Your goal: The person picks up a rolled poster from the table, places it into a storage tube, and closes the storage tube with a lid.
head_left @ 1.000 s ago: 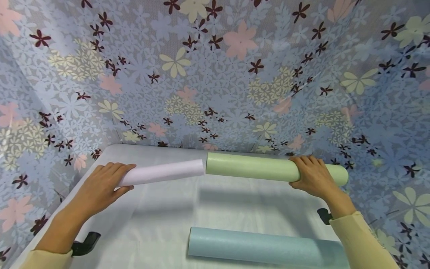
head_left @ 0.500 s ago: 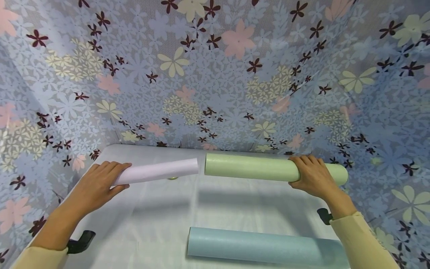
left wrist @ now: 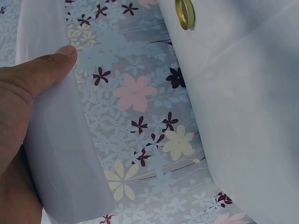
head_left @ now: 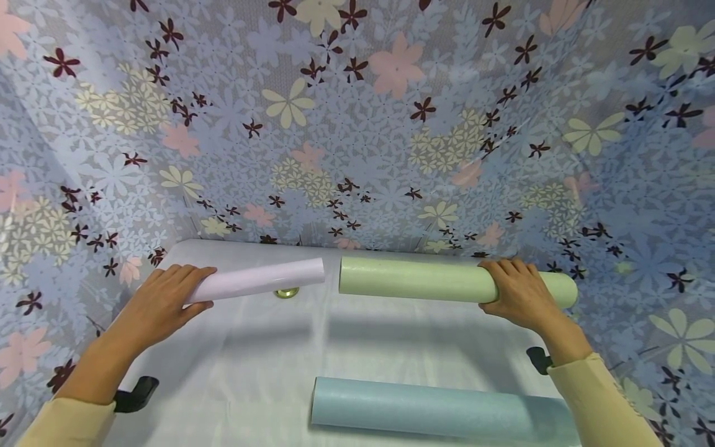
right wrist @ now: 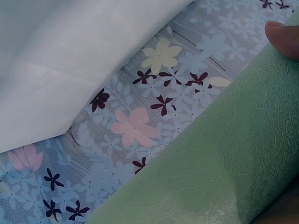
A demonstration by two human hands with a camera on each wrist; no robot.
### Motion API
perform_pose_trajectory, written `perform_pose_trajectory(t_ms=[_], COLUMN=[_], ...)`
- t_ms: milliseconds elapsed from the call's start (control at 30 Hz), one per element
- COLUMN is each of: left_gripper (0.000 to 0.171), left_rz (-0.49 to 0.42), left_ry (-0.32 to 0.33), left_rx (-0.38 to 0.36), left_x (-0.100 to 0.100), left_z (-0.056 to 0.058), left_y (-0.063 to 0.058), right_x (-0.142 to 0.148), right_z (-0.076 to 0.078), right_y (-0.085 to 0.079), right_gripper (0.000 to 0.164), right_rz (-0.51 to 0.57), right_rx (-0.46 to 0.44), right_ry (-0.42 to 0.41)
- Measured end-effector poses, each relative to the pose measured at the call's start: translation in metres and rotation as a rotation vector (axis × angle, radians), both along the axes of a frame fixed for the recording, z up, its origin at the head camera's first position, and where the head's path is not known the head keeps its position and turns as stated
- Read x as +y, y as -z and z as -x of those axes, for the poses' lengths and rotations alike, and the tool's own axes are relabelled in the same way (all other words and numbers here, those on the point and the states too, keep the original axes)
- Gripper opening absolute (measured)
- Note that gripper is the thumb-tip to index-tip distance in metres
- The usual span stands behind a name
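- Three rolls in all: two in the hands, one lying by itself.
- One pale lilac roll (head_left: 262, 277) is held up over the far part of the table (head_left: 268, 366); its free end points at the green roll, rising a little in the head view.
- One green roll (head_left: 416, 279) is held up beside it on the right, the two near ends facing each other across a narrow gap, not touching.
- Two hands, well apart: the left hand (head_left: 167, 303) grips the lilac roll near its outer end, and the right hand (head_left: 516, 288) grips the green one, whose outer end sticks out past the hand.
- One light blue roll (head_left: 436, 410) lies on the table nearest the person.
- One gold ring (head_left: 287, 294) sits on the table, partly hidden behind the lilac roll in the head view.
- Two pale yellow sleeves (head_left: 72, 422), one on each arm.
- One flowered cloth (head_left: 346, 143) hangs behind the table and along both sides.
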State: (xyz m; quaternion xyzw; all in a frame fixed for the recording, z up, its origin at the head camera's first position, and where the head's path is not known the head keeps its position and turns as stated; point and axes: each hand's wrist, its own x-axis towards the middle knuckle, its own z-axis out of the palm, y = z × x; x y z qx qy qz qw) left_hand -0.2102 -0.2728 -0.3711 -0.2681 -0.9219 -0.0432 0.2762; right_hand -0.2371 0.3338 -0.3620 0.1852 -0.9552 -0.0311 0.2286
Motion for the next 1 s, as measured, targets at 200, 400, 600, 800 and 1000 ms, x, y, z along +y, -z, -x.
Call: perform_pose_trajectory(t_ms=[200,400,600,800,1000], left_gripper=[0.058,0.061,0.061,0.06,0.06], left_rz=[-0.005,0.001,0.008,0.018,0.026], left_ry=[0.011,0.005,-0.01,-0.008,0.008], left_rx=[-0.001,0.002,-0.023,-0.026,-0.019], left_x=[0.0,0.002,0.007,0.012,0.017], left_z=[0.004,0.005,0.006,0.007,0.006], left_y=[0.001,0.001,0.003,0.004,0.004], right_x=[-0.001,-0.003,-0.005,-0.005,-0.005], right_z=[0.0,-0.002,-0.003,-0.002,-0.002], right_y=[0.001,-0.001,-0.002,-0.001,0.001], right_gripper=[0.082,0.082,0.082,0.082,0.082], right_rz=[-0.003,0.005,0.005,0.008,0.006], right_rx=[-0.004,-0.027,-0.038,-0.037,-0.042], right_ry=[0.005,0.011,0.014,0.013,0.011])
